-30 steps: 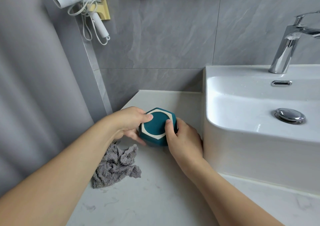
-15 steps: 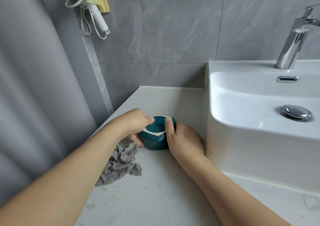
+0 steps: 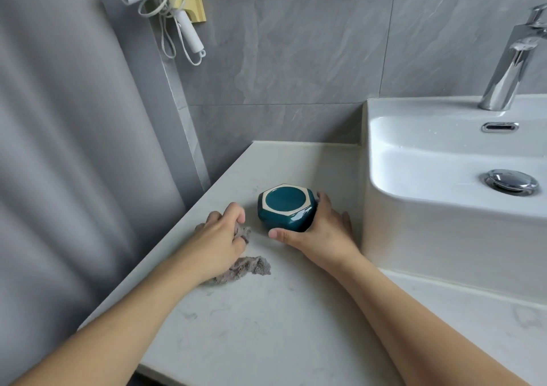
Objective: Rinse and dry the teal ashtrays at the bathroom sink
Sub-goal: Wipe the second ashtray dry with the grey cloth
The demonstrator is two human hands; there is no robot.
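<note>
Near the worktop's (image 3: 266, 326) back edge, beside the sink (image 3: 414, 237), the right hand (image 3: 319, 231) clasps the upturned teal ashtray (image 3: 285, 206); the left hand (image 3: 222, 234) clutches the grey cloth (image 3: 248, 267). Wet glaze could slip from 1 hand and chip.

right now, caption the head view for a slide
Right hand grips upturned teal ashtray on counter; left hand grabs grey cloth.

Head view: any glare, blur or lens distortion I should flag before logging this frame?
Head view: even, soft light; small glare spots on the teal ashtray glaze and the chrome faucet; the shower curtain at left is smeared and soft; wide-angle bending curves the sink edge; both hands look sharp.
</note>
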